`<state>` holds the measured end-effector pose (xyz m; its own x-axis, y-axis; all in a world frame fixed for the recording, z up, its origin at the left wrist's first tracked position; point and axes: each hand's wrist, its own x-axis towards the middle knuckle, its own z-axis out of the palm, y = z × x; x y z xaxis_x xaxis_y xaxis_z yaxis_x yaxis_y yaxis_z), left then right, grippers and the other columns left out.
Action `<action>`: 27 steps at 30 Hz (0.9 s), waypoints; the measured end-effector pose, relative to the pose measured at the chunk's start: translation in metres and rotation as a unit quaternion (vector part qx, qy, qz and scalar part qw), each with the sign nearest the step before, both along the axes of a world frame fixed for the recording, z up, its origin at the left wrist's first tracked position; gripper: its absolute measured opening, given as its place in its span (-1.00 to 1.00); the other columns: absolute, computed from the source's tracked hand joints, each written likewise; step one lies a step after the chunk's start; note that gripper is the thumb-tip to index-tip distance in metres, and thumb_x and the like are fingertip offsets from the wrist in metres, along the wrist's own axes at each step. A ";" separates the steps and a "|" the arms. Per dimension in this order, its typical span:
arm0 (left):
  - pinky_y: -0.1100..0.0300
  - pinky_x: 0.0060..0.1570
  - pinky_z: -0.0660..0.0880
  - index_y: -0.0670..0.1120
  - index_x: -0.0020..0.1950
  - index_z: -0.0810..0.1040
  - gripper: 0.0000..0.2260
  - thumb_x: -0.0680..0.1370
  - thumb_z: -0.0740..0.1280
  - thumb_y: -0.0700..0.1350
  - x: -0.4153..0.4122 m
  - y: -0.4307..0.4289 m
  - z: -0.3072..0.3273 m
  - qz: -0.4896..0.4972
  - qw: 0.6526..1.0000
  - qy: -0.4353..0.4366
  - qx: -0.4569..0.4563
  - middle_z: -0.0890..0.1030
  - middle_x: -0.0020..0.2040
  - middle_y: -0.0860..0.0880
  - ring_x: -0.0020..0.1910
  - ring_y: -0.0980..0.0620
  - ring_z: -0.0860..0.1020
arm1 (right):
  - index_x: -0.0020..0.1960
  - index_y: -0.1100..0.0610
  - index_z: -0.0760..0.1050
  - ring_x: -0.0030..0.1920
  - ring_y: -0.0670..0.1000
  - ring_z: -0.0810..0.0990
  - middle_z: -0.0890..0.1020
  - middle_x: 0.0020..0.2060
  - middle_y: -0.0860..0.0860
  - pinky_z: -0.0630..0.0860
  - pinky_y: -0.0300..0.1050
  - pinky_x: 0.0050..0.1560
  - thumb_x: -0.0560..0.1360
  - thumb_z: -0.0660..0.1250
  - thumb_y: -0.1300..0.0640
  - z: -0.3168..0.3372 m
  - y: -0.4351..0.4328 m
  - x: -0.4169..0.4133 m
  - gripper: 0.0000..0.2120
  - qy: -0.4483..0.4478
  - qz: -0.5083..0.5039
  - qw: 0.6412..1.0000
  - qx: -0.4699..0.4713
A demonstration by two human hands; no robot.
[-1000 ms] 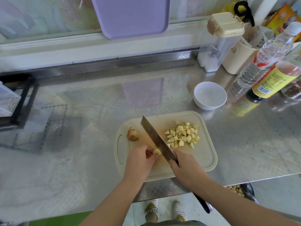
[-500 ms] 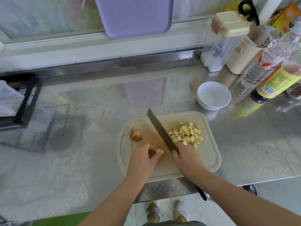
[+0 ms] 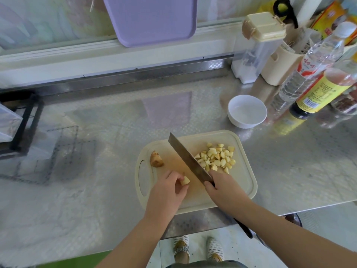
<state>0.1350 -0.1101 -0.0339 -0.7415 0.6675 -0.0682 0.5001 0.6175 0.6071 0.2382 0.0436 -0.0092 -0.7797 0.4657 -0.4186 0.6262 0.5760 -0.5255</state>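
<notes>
Apple chunk (image 3: 185, 180) pinched in left hand (image 3: 167, 192), knife (image 3: 188, 160) beside

Cleaver (image 3: 188, 160), broad dark blade, slanted across frame centre, tip up-left, edge down on beige cutting board (image 3: 241, 182). Pale apple chunk (image 3: 185, 180) sat just left of the blade, apart from it. Diced apple pile (image 3: 218, 157) lay right of the blade, touching it.

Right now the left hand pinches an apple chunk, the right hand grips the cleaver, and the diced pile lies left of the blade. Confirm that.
Wrong side: the head view shows the diced pile right of the cleaver blade. The rest stands.
</notes>
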 end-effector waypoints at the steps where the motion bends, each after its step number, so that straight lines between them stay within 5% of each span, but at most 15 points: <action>1: 0.25 -0.19 0.50 0.04 -0.05 0.54 -0.86 0.49 0.44 0.02 0.000 0.001 0.000 0.009 1.000 -0.012 0.006 0.53 -0.12 0.16 -0.19 0.17 0.51 | -0.11 0.12 0.43 -0.26 0.02 0.53 0.53 -0.28 0.03 0.44 -0.10 -0.27 0.62 0.16 0.08 0.000 -0.001 0.002 -0.82 -0.003 -0.002 1.000 -0.009; 14: 0.45 -0.14 0.44 0.04 0.00 0.64 -0.88 0.50 0.46 0.00 0.002 -0.003 0.005 0.075 0.995 -0.062 0.038 0.60 -0.11 0.15 -0.15 0.25 0.54 | -0.18 -0.03 0.32 -0.35 -0.07 0.45 0.51 -0.32 -0.02 0.34 -0.18 -0.36 0.62 0.18 0.06 0.001 -0.022 0.006 -0.80 0.020 -0.015 0.998 -0.057; 22: 0.29 -0.06 0.53 0.02 -0.01 0.62 -0.89 0.49 0.47 -0.06 0.007 0.002 0.000 0.074 0.993 -0.078 0.048 0.59 -0.10 0.14 -0.13 0.22 0.55 | -0.06 0.07 0.41 -0.29 0.01 0.52 0.55 -0.29 0.01 0.45 -0.05 -0.26 0.62 0.17 0.06 0.004 -0.024 0.005 -0.87 0.016 -0.011 0.999 -0.041; 27: 0.28 0.00 0.53 0.02 0.04 0.64 -0.89 0.53 0.43 -0.09 -0.002 0.005 0.000 0.027 0.993 -0.100 0.056 0.64 -0.05 0.14 -0.06 0.21 0.58 | -0.13 0.03 0.38 -0.32 -0.04 0.49 0.52 -0.31 -0.02 0.39 -0.14 -0.32 0.62 0.18 0.05 0.003 -0.015 0.006 -0.84 0.010 -0.021 0.999 -0.027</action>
<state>0.1334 -0.1053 -0.0336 -0.7562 0.6382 -0.1443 0.3306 0.5629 0.7575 0.2439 0.0286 -0.0059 -0.7683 0.4746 -0.4295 0.6384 0.5198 -0.5676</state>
